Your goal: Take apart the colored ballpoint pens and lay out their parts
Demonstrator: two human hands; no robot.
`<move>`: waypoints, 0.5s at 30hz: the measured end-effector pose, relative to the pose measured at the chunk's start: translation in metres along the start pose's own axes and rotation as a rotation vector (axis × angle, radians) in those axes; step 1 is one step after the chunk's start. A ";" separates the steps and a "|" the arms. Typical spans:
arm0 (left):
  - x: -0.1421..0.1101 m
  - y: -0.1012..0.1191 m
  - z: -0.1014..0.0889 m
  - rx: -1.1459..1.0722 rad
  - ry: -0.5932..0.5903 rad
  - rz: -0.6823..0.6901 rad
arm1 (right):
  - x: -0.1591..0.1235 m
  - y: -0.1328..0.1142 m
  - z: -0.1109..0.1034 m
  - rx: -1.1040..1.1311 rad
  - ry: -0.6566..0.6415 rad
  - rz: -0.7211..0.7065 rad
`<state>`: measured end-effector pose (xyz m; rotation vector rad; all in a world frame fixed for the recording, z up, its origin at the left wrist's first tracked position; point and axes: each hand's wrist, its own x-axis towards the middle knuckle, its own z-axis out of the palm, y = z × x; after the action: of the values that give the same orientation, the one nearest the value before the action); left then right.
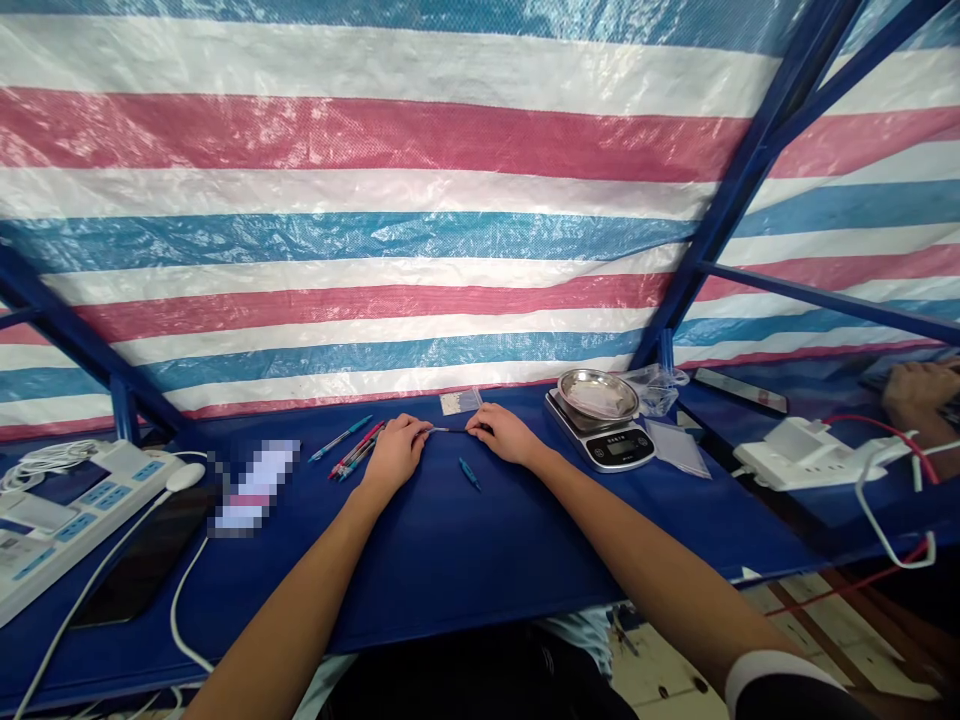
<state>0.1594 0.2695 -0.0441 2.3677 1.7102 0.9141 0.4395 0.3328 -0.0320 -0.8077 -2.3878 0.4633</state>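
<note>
My left hand [397, 446] rests on the blue table with its fingers pinched on a thin, pale pen refill [439, 430], whose end pokes out to the right. Facing it, my right hand [504, 433] is closed, fingertips together; a small dark part shows at them, too small to name. Below and between the hands lies a short blue pen barrel piece [469, 473]. Red and dark pens [357, 456] lie beside my left hand, with a blue pen [340, 438] farther left. Behind my hands is a small clear bag [460, 402] with tiny pale pieces.
Right of my hands stands a digital scale [616, 448] with a metal pan [598, 394], near clear plastic bags [679, 446]. Power strips [82, 525] and cables lie at both sides, with a dark phone [146, 555] at left. Another person's hand [922, 390] is far right.
</note>
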 end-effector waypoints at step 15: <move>-0.001 0.007 0.001 0.024 0.001 0.006 | 0.000 -0.002 -0.001 0.034 -0.021 0.032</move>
<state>0.1654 0.2663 -0.0423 2.3895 1.7249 0.9011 0.4392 0.3312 -0.0298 -0.8308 -2.3826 0.5270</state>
